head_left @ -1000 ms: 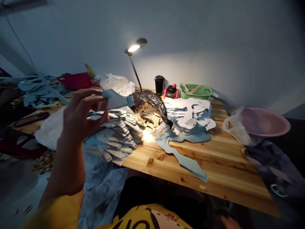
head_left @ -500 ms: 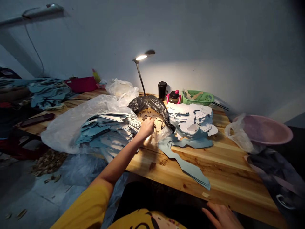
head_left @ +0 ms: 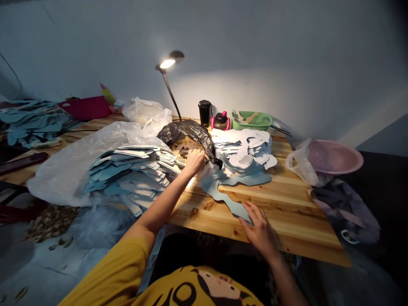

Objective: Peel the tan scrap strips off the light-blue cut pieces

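Yellow sleeve (head_left: 110, 267) gave way to a bare left arm reaching across the pine worktop (head_left: 287, 221), and the left hand (head_left: 194, 162) sat at the mouth of a black plastic bag (head_left: 188, 131), above a heap of tan cut shapes (head_left: 183, 146). Its fingers (head_left: 199, 156) were curled close together, though I could not tell whether they pinched anything. The right hand (head_left: 259, 227) lay low near the worktop's front edge, its fingers (head_left: 251, 210) spread apart, with their tips on the narrow end of a long blue-grey cut-out (head_left: 228, 206). They steadied that piece against the wood without clamping it.

Just beside the left forearm, a deep fan of pale blue cut pieces (head_left: 127, 178) rested on a clear plastic sheet (head_left: 54, 178). Right of the bag lay a pile of white and blue sheets (head_left: 242, 151). Along the wall, a lit desk lamp (head_left: 167, 63) stood behind a black cup (head_left: 204, 112), a pink-handled jar (head_left: 220, 122) and a green basket (head_left: 251, 121). Off to the right sat a pink basin (head_left: 331, 157) and a white plastic bag (head_left: 301, 163). Far left were a red tub (head_left: 86, 108) and more blue pieces (head_left: 32, 121), while tan scraps (head_left: 51, 223) lay on the floor (head_left: 32, 267).
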`<action>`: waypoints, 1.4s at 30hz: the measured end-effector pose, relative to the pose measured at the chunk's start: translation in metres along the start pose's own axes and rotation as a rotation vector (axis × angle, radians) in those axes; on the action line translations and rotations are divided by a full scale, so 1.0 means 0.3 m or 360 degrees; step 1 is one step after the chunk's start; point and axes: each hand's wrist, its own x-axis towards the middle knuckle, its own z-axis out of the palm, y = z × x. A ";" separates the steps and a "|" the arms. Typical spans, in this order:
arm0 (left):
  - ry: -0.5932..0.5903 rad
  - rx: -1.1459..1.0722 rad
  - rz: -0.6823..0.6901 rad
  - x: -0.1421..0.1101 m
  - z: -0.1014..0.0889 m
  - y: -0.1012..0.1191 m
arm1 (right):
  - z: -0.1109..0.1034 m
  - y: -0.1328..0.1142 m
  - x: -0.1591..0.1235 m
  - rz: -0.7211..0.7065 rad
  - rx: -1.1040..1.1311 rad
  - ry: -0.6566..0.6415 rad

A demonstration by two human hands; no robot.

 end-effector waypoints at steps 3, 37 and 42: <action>-0.0033 -0.0013 -0.0009 -0.063 0.017 0.002 | 0.074 -0.077 0.061 -0.0136 -0.0130 -0.0205; 0.0621 -0.0819 0.0919 -0.687 -0.036 0.150 | -0.074 -0.184 0.108 0.0962 0.1942 -0.0351; 0.0354 -0.1286 0.0906 -0.717 -0.151 0.252 | -0.118 -0.254 0.066 0.0726 0.1842 -0.0556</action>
